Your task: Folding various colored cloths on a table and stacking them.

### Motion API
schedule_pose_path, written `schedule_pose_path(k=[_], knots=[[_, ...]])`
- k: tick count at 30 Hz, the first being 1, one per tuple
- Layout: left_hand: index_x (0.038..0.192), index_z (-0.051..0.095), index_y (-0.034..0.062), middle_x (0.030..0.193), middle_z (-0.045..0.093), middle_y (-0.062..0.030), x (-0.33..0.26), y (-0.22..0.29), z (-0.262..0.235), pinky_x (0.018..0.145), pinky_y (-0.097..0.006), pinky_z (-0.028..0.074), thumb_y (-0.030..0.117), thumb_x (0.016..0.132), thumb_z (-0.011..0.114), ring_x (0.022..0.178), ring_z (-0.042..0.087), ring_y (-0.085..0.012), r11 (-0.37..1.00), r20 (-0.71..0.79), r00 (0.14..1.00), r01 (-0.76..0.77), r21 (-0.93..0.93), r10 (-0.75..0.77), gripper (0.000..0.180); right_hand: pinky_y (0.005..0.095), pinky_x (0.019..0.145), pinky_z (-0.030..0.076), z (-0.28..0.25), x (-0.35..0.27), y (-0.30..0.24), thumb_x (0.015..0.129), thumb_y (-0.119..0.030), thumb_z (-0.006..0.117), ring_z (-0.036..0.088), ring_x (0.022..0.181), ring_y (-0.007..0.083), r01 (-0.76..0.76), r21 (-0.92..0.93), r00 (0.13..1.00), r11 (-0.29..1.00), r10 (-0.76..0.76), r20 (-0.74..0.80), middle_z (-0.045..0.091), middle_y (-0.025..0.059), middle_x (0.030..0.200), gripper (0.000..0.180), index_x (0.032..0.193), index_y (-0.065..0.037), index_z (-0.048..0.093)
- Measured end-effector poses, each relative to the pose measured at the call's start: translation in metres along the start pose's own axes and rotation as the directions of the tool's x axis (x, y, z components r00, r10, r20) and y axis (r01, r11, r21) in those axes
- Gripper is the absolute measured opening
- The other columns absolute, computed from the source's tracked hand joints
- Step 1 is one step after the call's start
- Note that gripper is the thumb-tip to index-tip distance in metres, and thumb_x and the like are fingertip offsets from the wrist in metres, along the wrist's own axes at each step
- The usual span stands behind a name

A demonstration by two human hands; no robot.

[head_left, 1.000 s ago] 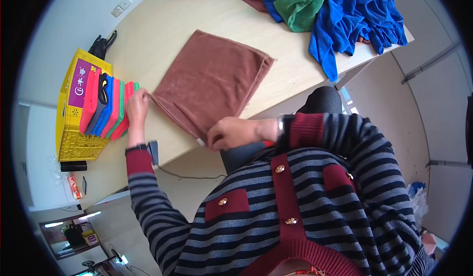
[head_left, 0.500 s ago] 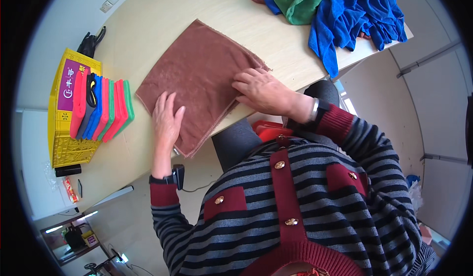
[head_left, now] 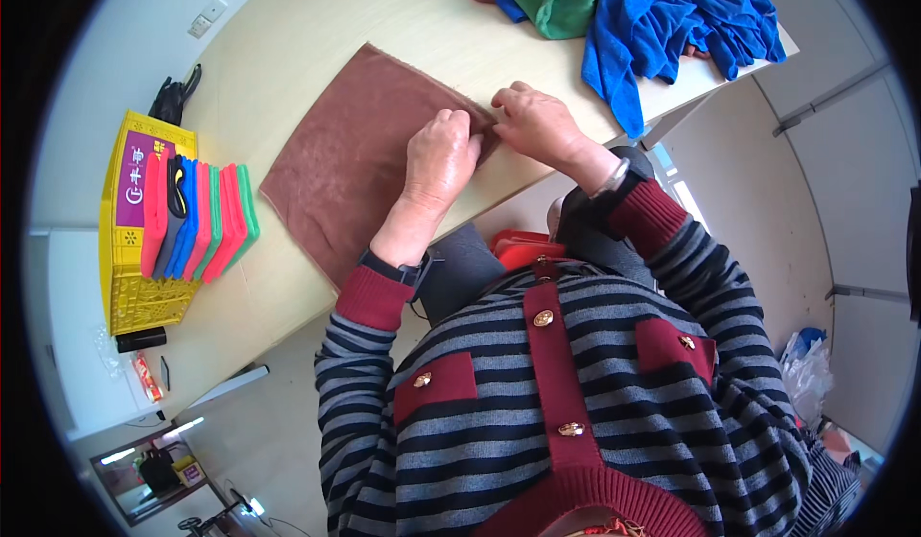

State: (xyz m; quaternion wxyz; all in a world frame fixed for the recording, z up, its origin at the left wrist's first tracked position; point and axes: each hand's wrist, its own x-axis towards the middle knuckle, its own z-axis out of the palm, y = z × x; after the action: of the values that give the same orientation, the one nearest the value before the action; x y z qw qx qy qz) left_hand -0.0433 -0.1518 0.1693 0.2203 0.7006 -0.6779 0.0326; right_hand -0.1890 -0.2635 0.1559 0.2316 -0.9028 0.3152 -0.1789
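- a brown towel point(head_left: 360, 144) lies spread flat on the pale wooden table point(head_left: 288, 48), close to the table's near edge, and serves here as the landmark.
- the left hand point(head_left: 438, 158) rests on the towel's right-hand part, fingers curled down onto the cloth near its right edge; whether they pinch a fold cannot be told.
- the right hand point(head_left: 537, 120) sits just beside the left one, at the towel's right edge, fingers bent together and pressing or nipping the cloth there; the exact hold is hidden by the knuckles.
- the two hands almost touch each other over that same edge.
- left of the towel, well apart from it, a yellow basket point(head_left: 134, 249) stands on the table with a row of folded cloths point(head_left: 197, 216) in pink, blue, green and red leaning on edge against it.
- beyond the towel, at the table's far side, lies a heap of loose cloths point(head_left: 624, 0), blue and green, some hanging over the table's corner.
- far left beyond the towel, a black object point(head_left: 176, 99) lies near the basket's far end.
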Motion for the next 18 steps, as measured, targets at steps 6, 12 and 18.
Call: schedule_pose_path(k=[6,12,18], knots=[[0.091,0.063,0.0020,0.087,0.067,-0.0134,0.004,-0.002,0.002,0.063,-0.039,0.051,0.008,0.084,0.071,0.070,0.064,-0.0333,0.969,-0.109,0.984,0.111,-0.222,-0.138,0.012,0.0436,0.087,0.053,0.009,0.008,-0.005,0.078,-0.020,0.068,0.065,0.098,0.0366,0.001,-0.062,1.000,0.998,-0.003,-0.024,0.065,0.0209,0.108,0.023,0.093,-0.002,0.069],[0.090,0.063,0.0020,0.085,0.067,-0.0146,0.004,0.019,-0.011,0.063,-0.039,0.052,0.005,0.086,0.068,0.072,0.065,-0.0342,0.963,-0.201,0.973,0.053,-0.265,-0.109,0.007,0.0425,0.078,0.056,-0.003,0.019,0.005,0.078,-0.013,0.064,0.070,0.086,0.0338,-0.093,0.163,0.994,0.982,0.082,0.075,0.070,0.0186,0.091,0.019,0.092,0.000,0.069],[0.091,0.064,0.0033,0.086,0.067,-0.0131,-0.005,0.018,0.007,0.066,-0.040,0.055,0.005,0.086,0.065,0.077,0.067,-0.0325,0.981,-0.158,0.987,-0.037,-0.193,0.006,0.005,0.0356,0.062,0.059,-0.006,0.021,0.013,0.084,-0.009,0.058,0.072,0.067,0.0265,-0.449,0.573,0.879,0.686,0.223,0.421,0.072,0.0163,0.076,0.017,0.092,0.003,0.068]])
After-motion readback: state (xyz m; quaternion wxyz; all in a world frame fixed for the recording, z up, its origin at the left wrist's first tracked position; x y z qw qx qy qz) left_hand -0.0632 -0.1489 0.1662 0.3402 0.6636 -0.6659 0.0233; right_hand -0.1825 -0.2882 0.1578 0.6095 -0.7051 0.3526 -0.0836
